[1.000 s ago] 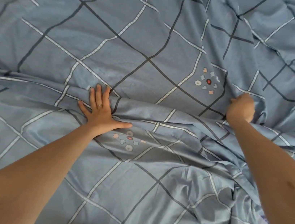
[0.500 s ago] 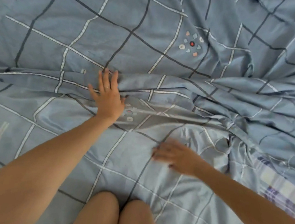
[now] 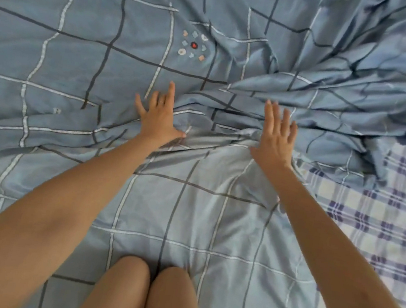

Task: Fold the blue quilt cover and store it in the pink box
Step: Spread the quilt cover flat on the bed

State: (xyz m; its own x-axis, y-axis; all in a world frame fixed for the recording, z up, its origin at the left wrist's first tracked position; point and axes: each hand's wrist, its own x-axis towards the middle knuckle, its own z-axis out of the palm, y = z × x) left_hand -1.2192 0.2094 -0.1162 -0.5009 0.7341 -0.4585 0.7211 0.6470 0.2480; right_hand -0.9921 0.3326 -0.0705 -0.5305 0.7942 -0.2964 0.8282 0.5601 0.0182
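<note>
1. Well left of the embroidered motif (image 3: 193,45), the blue quilt cover (image 3: 67,56) lies fairly flat, and it spreads over nearly everything we see.
2. Below the motif and a touch left, our left hand (image 3: 158,119) presses palm-down on the cloth. The fingers are straight and fanned, and they grip nothing.
3. Straight below the motif, a ridge of bunched cloth (image 3: 217,119) runs between our two hands. Our knees (image 3: 145,294) show far below that.
4. Below and right of the motif, our right hand (image 3: 276,135) lies flat too, fingers straight and close together. It holds nothing, and the palm sits on the ridge.
5. Right of the motif, the cover piles into a crumpled heap (image 3: 363,85). Lower right of it, a checked sheet (image 3: 396,220) lies uncovered.
6. We judge this to be smoothing ahead of the first fold, so it's early days. The next move calls for sweeping the ridge out towards the heap, then pinching an edge. The pink box is not in view.
</note>
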